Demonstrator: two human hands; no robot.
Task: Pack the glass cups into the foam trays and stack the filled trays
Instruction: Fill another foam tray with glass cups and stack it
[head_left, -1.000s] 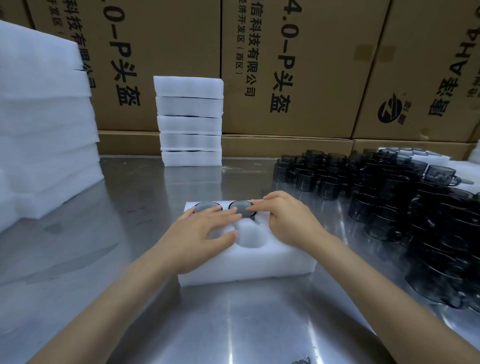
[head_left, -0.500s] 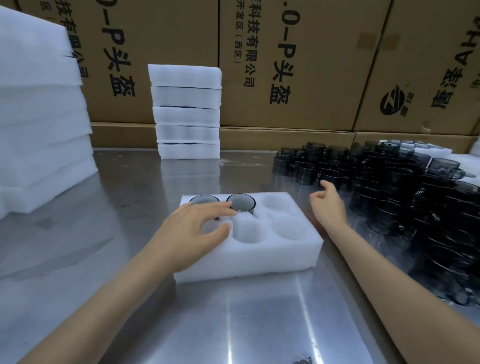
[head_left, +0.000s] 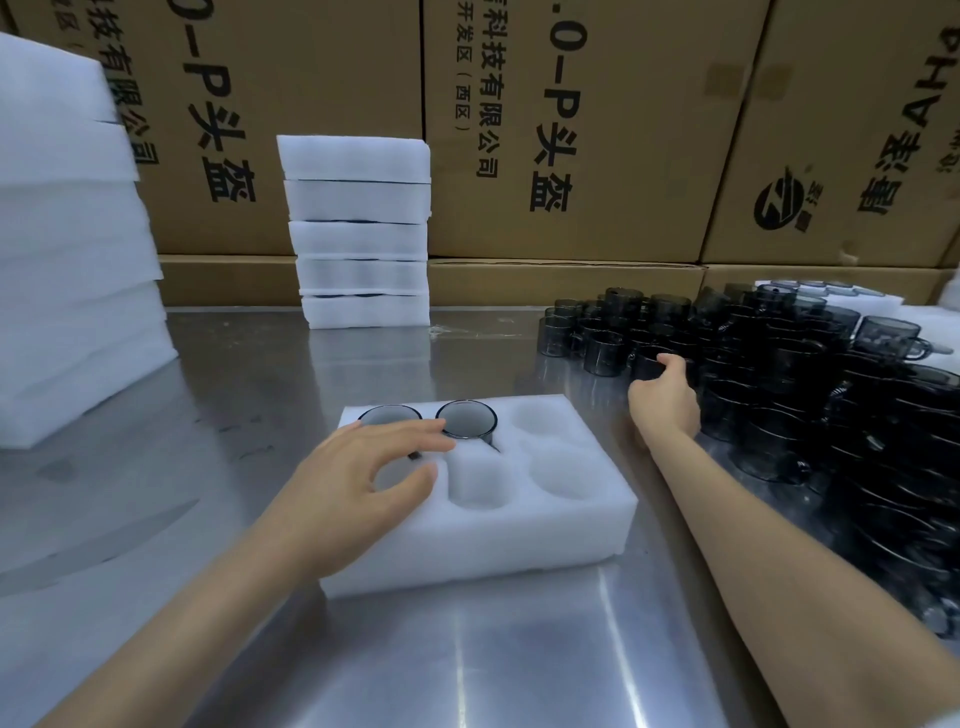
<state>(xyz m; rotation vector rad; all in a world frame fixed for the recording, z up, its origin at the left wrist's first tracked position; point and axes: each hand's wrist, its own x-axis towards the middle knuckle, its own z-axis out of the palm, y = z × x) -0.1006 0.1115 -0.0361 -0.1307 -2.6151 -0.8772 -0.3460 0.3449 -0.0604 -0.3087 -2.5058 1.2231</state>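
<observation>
At the far left we have a tall pile of spare foam (head_left: 72, 249), and at the far middle a stack of 5 trays (head_left: 361, 234).

In front of us lies the foam tray (head_left: 467, 551), its long side running left to right. 2 cups (head_left: 466, 419) sit upright in its far-left pockets, mouths up; 4 pockets show no cup.

Our left hand (head_left: 358, 488) rests on the tray's left part, fingers spread and relaxed, holding nothing.

To the right, our right hand (head_left: 665, 395) reaches the near-left edge of the crowd of dark cups (head_left: 779, 374). Its fingers seem to curl on a cup (head_left: 649, 364), though we cannot be sure. That cup stands upright, far and right of the open pockets, so we judge it must travel near and left.
</observation>
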